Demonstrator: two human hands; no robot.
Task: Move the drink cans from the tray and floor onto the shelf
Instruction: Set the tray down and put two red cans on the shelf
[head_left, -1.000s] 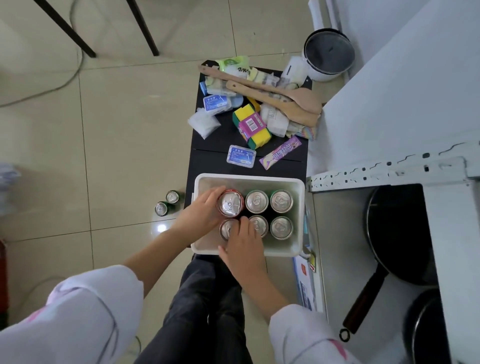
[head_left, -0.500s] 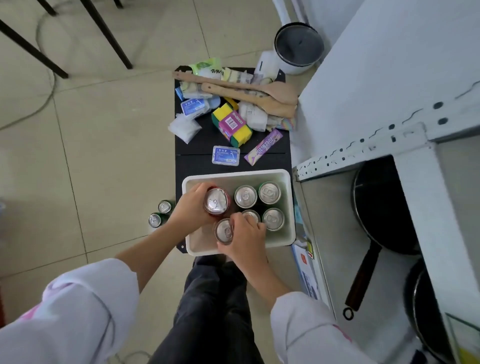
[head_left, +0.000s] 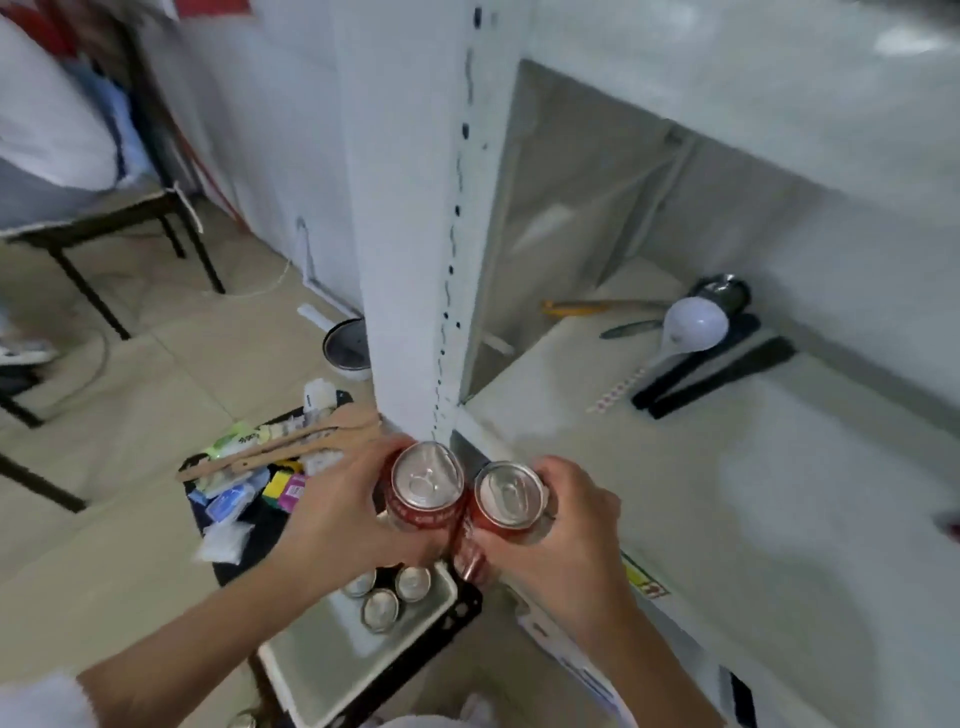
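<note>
White shelf (head_left: 727, 467), right of frame. Centre: left hand (head_left: 332, 512) grasping red can (head_left: 427, 488); right hand (head_left: 566, 525) grasping second red can (head_left: 508, 500), touching. Tray (head_left: 332, 649) below, three cans (head_left: 387, 597) inside.

Shiny metal cans (head_left: 427, 480), wooden spatulas (head_left: 291, 441), smooth white plastic tray (head_left: 332, 649).

Storeroom-like place: white metal shelving (head_left: 415, 260), kitchen utensils (head_left: 696, 327), tiled floor (head_left: 130, 415)
</note>
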